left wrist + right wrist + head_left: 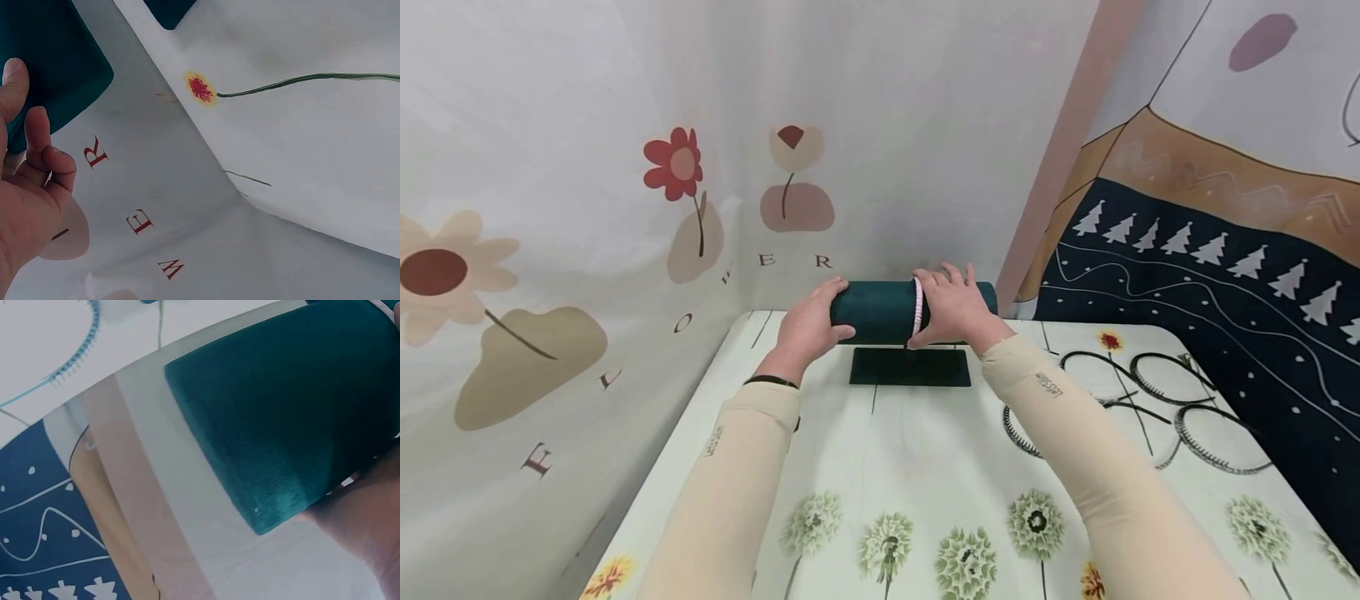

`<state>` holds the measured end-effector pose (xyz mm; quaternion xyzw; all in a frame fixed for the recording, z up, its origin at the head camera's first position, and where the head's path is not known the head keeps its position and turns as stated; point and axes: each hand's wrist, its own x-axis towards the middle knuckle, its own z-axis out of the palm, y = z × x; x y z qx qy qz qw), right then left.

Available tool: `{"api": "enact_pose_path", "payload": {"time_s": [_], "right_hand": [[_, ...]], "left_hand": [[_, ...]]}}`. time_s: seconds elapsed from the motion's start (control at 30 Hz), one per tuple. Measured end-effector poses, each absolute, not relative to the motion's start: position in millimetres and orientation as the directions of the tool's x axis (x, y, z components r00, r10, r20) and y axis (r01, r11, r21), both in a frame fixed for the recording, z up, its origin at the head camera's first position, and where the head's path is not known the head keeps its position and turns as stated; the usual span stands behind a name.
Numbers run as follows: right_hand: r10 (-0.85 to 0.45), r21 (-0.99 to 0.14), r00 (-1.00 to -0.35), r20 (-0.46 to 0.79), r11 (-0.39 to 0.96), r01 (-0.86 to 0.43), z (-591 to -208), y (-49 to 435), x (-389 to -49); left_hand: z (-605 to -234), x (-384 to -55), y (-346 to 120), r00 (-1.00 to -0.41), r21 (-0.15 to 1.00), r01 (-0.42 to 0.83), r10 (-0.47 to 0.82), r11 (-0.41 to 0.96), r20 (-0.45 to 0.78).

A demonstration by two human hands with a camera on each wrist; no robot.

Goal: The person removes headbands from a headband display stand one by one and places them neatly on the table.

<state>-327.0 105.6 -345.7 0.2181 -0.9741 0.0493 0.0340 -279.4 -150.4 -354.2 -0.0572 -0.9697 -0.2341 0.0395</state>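
Observation:
A dark green velvet roll (876,312) lies crosswise above a flat dark base (910,367), together a headband display stand. Around the roll goes a thin pink-and-white headband (918,307). My left hand (808,325) grips the roll's left end, thumb in front and fingers toward the back; the left wrist view shows its thumb against the green cloth (56,69). Over the right half, my right hand (955,308) holds the headband between thumb and index finger, the other fingers raised. In the right wrist view the roll (275,419) hides most of that hand (369,506).
Several black toothed hoop headbands (1206,458) lie on the right of the table, partly behind my right sleeve (1075,433). A flower-printed cloth (910,450) covers the table. Printed curtains (940,125) hang close behind it and along the left side.

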Motion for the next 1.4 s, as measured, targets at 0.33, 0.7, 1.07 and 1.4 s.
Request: {"api": "enact_pose_path", "payload": {"time_s": [0.33, 0.7, 1.07, 1.4], "right_hand": [[-0.417, -0.088, -0.905, 0.083, 0.901, -0.424, -345, 116, -328], [-0.455, -0.102, -0.889, 0.050, 0.883, -0.458, -343, 113, -329], [-0.490, -0.195, -0.872, 0.003, 0.855, -0.481, -328, 120, -340], [-0.511, -0.251, -0.858, -0.058, 0.839, -0.482, -324, 115, -348]], "left_hand": [[-357, -282, -152, -0.990, 0.459, 0.135, 0.097, 0.878, 0.104], [-356, -282, -154, -0.992, 0.460, 0.117, 0.085, 0.880, 0.090], [-357, -281, -154, -0.991, 0.458, 0.128, 0.091, 0.880, 0.102], [-356, -279, -153, -0.990, 0.454, 0.127, 0.088, 0.882, 0.107]]}}
